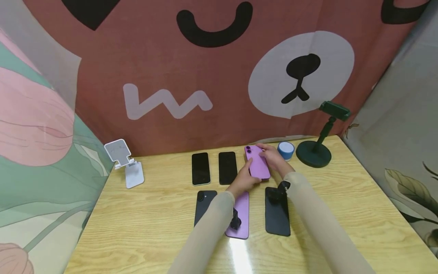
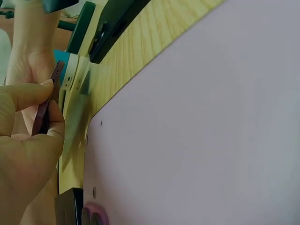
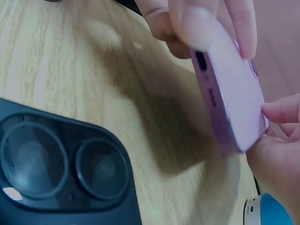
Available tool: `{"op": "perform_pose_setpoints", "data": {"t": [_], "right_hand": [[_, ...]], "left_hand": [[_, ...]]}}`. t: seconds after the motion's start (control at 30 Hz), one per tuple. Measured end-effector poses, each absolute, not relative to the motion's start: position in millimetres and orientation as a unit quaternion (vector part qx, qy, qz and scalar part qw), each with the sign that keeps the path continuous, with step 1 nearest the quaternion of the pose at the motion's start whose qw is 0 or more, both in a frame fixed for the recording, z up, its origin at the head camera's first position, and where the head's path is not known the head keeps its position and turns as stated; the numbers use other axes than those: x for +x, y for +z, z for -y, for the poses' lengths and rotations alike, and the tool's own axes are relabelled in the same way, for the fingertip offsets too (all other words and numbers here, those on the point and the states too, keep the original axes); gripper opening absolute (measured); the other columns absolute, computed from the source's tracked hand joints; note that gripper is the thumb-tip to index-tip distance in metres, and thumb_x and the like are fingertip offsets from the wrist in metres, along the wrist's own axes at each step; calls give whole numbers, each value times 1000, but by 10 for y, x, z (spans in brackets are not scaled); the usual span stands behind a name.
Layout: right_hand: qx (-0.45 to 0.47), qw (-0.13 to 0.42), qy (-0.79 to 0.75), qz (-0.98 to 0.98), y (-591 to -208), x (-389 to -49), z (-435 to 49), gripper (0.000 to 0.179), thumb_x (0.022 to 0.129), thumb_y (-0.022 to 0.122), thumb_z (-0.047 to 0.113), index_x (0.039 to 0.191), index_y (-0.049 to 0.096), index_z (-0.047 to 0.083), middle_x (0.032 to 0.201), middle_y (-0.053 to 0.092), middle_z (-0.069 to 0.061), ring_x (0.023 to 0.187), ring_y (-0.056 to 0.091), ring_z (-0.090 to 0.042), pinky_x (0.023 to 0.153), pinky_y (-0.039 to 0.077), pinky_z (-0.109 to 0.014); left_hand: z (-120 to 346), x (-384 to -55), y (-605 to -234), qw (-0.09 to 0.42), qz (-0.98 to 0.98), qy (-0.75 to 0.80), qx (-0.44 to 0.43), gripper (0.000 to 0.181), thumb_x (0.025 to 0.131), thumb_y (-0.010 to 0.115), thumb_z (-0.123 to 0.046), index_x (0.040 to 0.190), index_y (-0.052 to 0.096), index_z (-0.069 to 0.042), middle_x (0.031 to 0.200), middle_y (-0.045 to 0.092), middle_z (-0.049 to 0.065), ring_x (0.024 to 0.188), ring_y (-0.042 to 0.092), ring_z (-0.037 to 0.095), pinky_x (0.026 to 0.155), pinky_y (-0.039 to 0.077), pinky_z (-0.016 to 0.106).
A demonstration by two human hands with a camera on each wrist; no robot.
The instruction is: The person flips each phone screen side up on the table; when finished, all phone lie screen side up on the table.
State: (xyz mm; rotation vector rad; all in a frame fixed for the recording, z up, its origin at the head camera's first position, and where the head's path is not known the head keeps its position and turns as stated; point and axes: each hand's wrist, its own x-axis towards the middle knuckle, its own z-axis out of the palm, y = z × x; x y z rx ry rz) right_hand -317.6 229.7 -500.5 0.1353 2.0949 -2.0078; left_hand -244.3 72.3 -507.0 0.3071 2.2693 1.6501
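Observation:
Both hands hold a pink phone [image 1: 259, 166], its camera side facing up. My left hand [image 1: 243, 179] pinches the near-left corner, thumb on the back. My right hand [image 1: 273, 158] grips the right side. In the right wrist view the phone [image 3: 239, 89] is tilted above the table, its port edge visible and a shadow below. The left wrist view shows its thin edge between the left thumb and fingers. A second pink phone [image 1: 243, 215] lies under my left forearm, partly covered. A dark phone [image 1: 278, 217] lies below the right wrist.
Two black-screened phones [image 1: 200, 169] lie left of the held phone, and a dark phone [image 1: 204, 201] sits nearer, partly hidden by the left sleeve. A white folding stand [image 1: 134, 174] is at far left. A blue-and-white round object [image 1: 286, 149] and a green stand [image 1: 314, 154] stand right.

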Motion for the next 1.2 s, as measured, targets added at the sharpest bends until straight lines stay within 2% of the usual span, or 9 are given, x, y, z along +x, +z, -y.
{"op": "perform_pose_setpoints", "data": {"t": [0.13, 0.2, 0.27, 0.43, 0.6, 0.8, 0.9, 1.0, 1.2], "right_hand": [[37, 115, -695, -709, -5010, -3151, -2323, 57, 89, 38, -13, 145, 27, -6, 154, 18, -21, 138, 19, -33, 113, 18, -42], [33, 117, -701, -702, -5009, -3143, -2332, 57, 90, 37, -13, 145, 26, -6, 154, 17, -21, 139, 17, -32, 113, 16, -42], [30, 117, -700, -704, -5003, -3134, -2337, 57, 90, 38, -12, 145, 27, -6, 154, 16, -20, 140, 16, -32, 113, 16, -42], [34, 119, -695, -709, -4977, -3107, -2344, 55, 92, 38, -11, 145, 28, -4, 155, 17, -18, 141, 14, -32, 113, 15, -42], [38, 121, -699, -704, -4963, -3092, -2352, 54, 93, 38, -10, 146, 29, -3, 155, 17, -17, 141, 15, -31, 113, 15, -42], [26, 122, -699, -704, -4966, -3071, -2361, 53, 93, 39, -10, 145, 29, -5, 154, 19, -19, 140, 16, -33, 113, 15, -42], [24, 121, -696, -707, -4965, -3056, -2364, 53, 93, 40, -9, 145, 30, -5, 153, 21, -20, 139, 19, -33, 113, 17, -43], [28, 122, -698, -705, -4964, -3044, -2366, 52, 93, 41, -7, 145, 32, -3, 153, 23, -19, 137, 25, -34, 111, 22, -44], [24, 132, -703, -698, -4956, -3009, -2370, 53, 95, 41, -4, 146, 31, 1, 153, 23, -17, 133, 32, -32, 108, 30, -41]], "left_hand": [[-693, -2423, -5036, 185, -763, 615, 73, 91, 78, 69, 7, 152, 22, -17, 139, 42, 18, 67, 51, 16, 55, 44, 24], [-681, -2423, -5034, 197, -746, 633, 60, 90, 79, 67, 9, 152, 22, -19, 133, 46, 19, 51, 43, 14, 45, 39, 23], [-674, -2428, -5040, 205, -734, 645, 54, 90, 79, 66, 10, 152, 22, -20, 128, 50, 20, 46, 41, 13, 43, 38, 22], [-665, -2428, -5034, 207, -721, 659, 52, 91, 78, 66, 11, 152, 22, -20, 128, 51, 21, 55, 50, 16, 48, 43, 25], [-656, -2419, -5010, 196, -729, 654, 52, 90, 77, 67, 11, 151, 24, -17, 142, 41, 19, 75, 56, 17, 60, 48, 26], [-645, -2411, -4995, 199, -740, 641, 42, 91, 76, 68, 8, 151, 24, -17, 143, 39, 17, 73, 53, 19, 57, 46, 27], [-641, -2410, -4996, 191, -751, 631, 44, 92, 75, 71, 6, 151, 24, -16, 147, 35, 15, 96, 54, 22, 73, 48, 30], [-632, -2409, -4985, 183, -760, 622, 51, 93, 75, 72, 4, 151, 23, -14, 151, 30, 15, 116, 45, 23, 88, 45, 32], [-614, -2398, -4951, 199, -758, 619, 42, 94, 77, 74, -2, 152, 20, -16, 152, 25, 14, 99, 51, 27, 67, 48, 35]]}}
